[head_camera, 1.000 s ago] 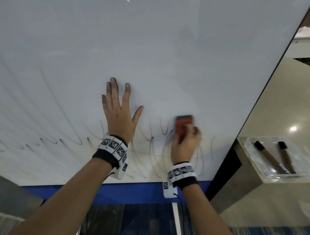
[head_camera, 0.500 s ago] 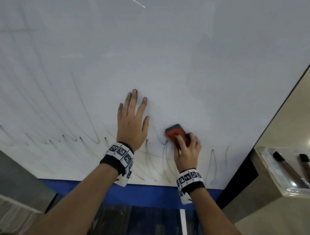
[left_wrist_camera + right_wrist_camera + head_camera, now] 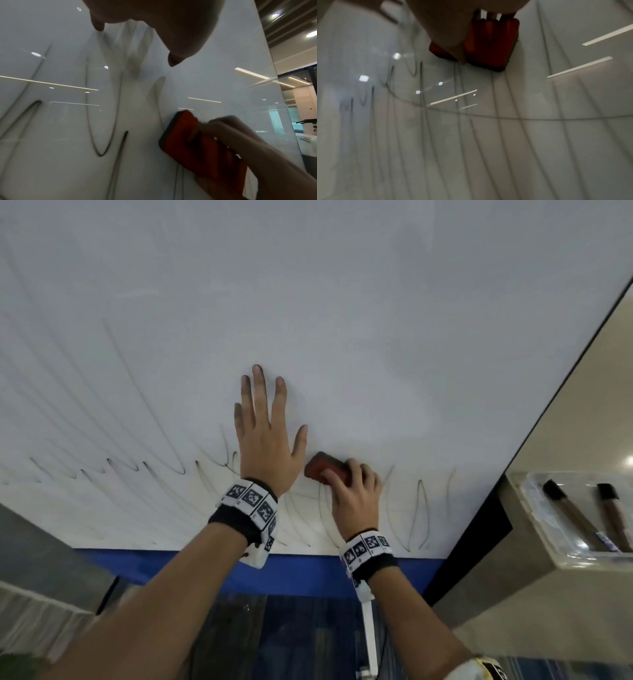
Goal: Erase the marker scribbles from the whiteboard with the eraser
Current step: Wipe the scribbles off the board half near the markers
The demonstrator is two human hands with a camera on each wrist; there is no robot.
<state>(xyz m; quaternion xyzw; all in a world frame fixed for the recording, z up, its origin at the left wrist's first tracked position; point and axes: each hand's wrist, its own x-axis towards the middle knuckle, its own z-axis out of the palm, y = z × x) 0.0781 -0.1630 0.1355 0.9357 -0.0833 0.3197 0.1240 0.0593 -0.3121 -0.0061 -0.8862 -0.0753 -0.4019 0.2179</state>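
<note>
The right hand (image 3: 356,501) curls its fingers over the red eraser (image 3: 328,471), a rounded block with a dark pad pressed flat on the glossy whiteboard (image 3: 376,320); its long axis runs crosswise toward the left hand (image 3: 265,446), which rests flat with fingers spread just beside it. Thin looping scribbles (image 3: 422,515) lie below and to the right of the gripping hand, nearest that hand

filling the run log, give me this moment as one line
right hand grips eraser on whiteboard | left hand flat on board | scribbles remain
</note>
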